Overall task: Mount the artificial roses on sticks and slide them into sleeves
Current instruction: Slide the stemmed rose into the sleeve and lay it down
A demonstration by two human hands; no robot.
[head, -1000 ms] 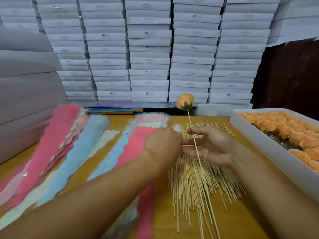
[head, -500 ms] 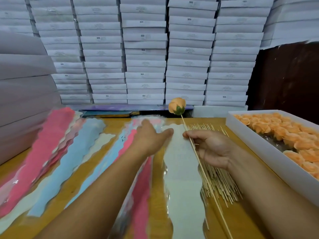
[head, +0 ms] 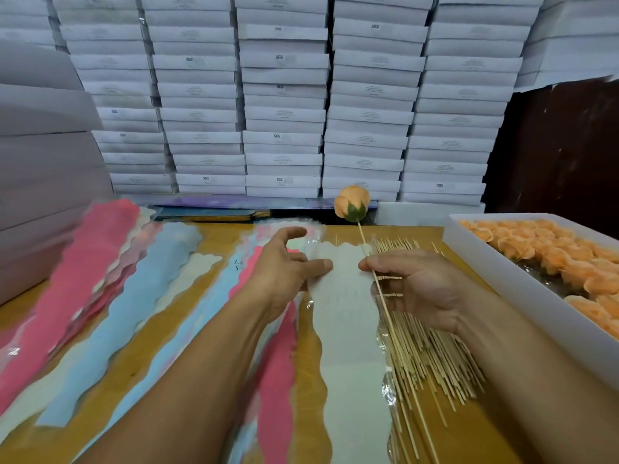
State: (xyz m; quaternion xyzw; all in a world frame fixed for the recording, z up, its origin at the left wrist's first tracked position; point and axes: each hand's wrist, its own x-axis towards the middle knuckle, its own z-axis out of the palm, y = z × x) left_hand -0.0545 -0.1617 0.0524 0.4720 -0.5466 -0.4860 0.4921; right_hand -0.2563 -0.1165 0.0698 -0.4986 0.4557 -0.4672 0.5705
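Observation:
An orange rose (head: 351,202) with a green base sits on top of a thin wooden stick (head: 392,326). My right hand (head: 415,289) pinches that stick between thumb and fingers, rose pointing away from me. A white scalloped sleeve (head: 348,346) with clear film lies lengthwise on the table just left of the stick. My left hand (head: 284,266) holds the sleeve's far end, thumb on the white paper and fingers curled over the clear film.
A pile of bare sticks (head: 432,353) lies under my right hand. A white box of orange roses (head: 549,259) stands at the right. Pink, blue and white sleeves (head: 110,296) fan across the wooden table (head: 308,370) at the left. Stacked white boxes (head: 284,95) wall the back.
My left hand drew the white sleeve out of the pile and laid it beside the stick. My right hand has kept hold of the rose stick, shifting slightly.

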